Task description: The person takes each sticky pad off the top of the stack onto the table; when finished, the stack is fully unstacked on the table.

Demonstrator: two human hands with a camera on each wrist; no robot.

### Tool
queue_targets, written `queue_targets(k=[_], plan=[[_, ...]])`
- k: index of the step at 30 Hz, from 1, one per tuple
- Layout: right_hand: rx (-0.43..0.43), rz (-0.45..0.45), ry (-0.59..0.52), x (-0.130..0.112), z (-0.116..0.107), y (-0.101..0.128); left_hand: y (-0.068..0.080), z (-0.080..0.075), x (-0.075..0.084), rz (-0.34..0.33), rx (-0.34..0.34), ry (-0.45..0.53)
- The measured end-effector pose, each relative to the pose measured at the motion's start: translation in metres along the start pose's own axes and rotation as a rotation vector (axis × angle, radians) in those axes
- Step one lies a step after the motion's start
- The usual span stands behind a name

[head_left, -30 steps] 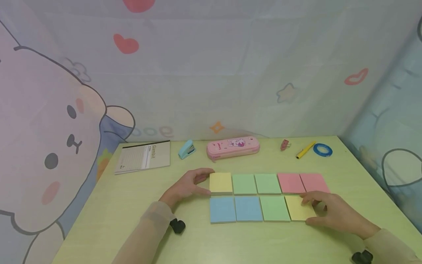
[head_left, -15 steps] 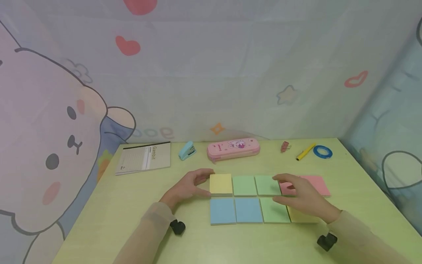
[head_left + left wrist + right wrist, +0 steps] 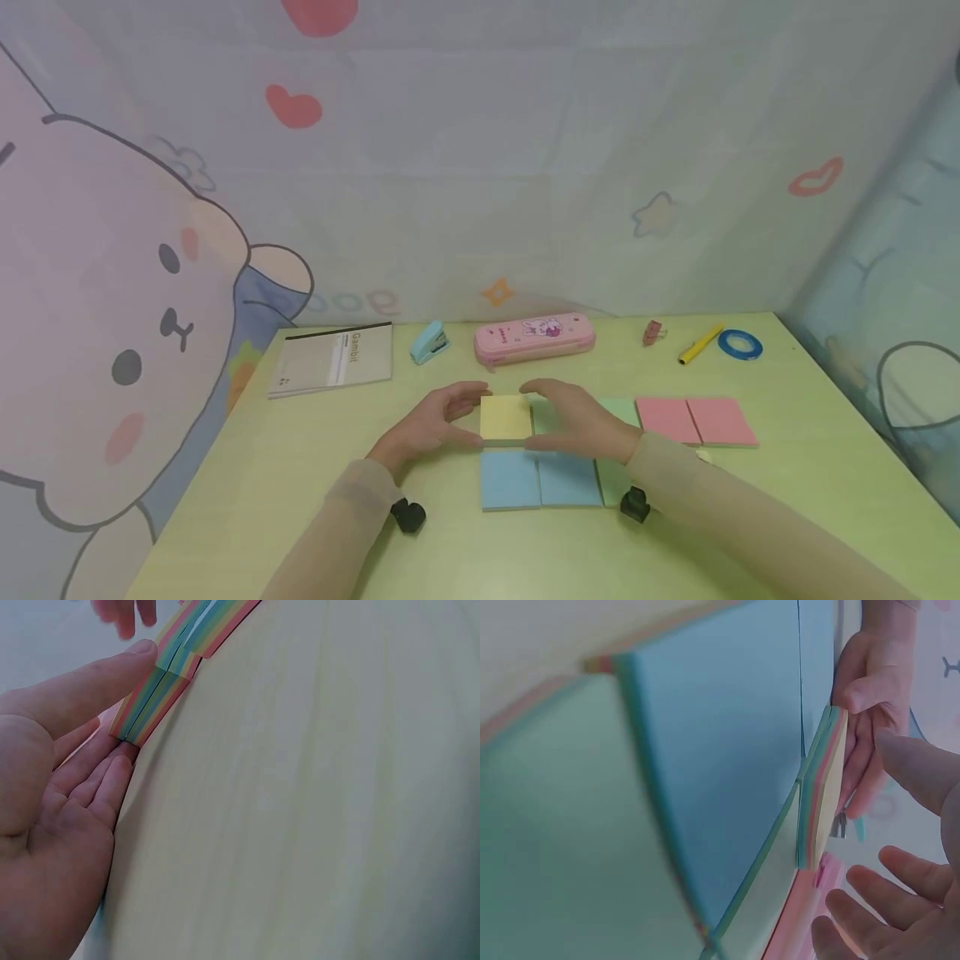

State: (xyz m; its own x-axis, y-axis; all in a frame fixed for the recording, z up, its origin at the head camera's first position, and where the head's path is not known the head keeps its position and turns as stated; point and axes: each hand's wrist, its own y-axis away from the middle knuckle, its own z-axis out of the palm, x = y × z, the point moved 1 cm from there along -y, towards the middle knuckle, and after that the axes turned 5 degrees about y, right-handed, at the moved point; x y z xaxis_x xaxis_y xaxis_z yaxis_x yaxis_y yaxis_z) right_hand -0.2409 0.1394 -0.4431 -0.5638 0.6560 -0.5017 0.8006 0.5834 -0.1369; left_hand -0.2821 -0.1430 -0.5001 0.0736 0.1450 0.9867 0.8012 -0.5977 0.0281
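My left hand (image 3: 431, 425) is at the left side of a yellow sticky note pad (image 3: 506, 418), thumb on the near edge and fingers around the far side. In the left wrist view, the thumb (image 3: 97, 686) presses against the pad's striped edge (image 3: 150, 705), where a dark seam runs between layers. My right hand (image 3: 581, 421) hovers at the right side of the same pad, thumb and fingers spread. The right wrist view shows its fingers (image 3: 862, 911) apart from the pad, with nothing between them. Green pads (image 3: 618, 408) lie partly hidden under this hand.
Two blue pads (image 3: 510, 481) lie in the near row, and pink pads (image 3: 667, 421) end the far row. My right sleeve (image 3: 705, 487) covers the near row's right end. Behind stand a notebook (image 3: 330, 360), stapler (image 3: 430, 342), pencil case (image 3: 534, 340), binder clip (image 3: 652, 333), yellow pen (image 3: 701, 344) and blue tape (image 3: 740, 344).
My right hand has moved left from the yellow pad at the near row's right end, across the pink and green pads, to the far-left yellow pad. My left hand has stayed put.
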Motion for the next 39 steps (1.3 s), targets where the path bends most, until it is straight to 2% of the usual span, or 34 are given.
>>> queue_targets(k=[10,17,23,27,31,39], plan=[[-0.066,-0.006,0.04,-0.008,0.016,-0.029,0.0,0.0,0.0,0.007,0.0,-0.011],[-0.068,-0.024,0.083,-0.007,0.02,-0.034,-0.001,-0.001,0.001,0.015,-0.006,-0.019],[-0.026,-0.028,0.115,0.002,0.013,-0.027,0.0,-0.001,0.002,0.028,-0.02,-0.012],[0.019,0.008,0.043,0.012,-0.004,-0.004,0.0,0.001,0.001,0.045,-0.038,0.007],[0.052,0.026,-0.046,0.027,-0.024,0.031,0.0,0.002,0.001,0.042,-0.043,0.012],[0.091,0.116,-0.031,0.061,-0.06,0.114,0.0,0.0,0.001,0.033,-0.036,-0.004]])
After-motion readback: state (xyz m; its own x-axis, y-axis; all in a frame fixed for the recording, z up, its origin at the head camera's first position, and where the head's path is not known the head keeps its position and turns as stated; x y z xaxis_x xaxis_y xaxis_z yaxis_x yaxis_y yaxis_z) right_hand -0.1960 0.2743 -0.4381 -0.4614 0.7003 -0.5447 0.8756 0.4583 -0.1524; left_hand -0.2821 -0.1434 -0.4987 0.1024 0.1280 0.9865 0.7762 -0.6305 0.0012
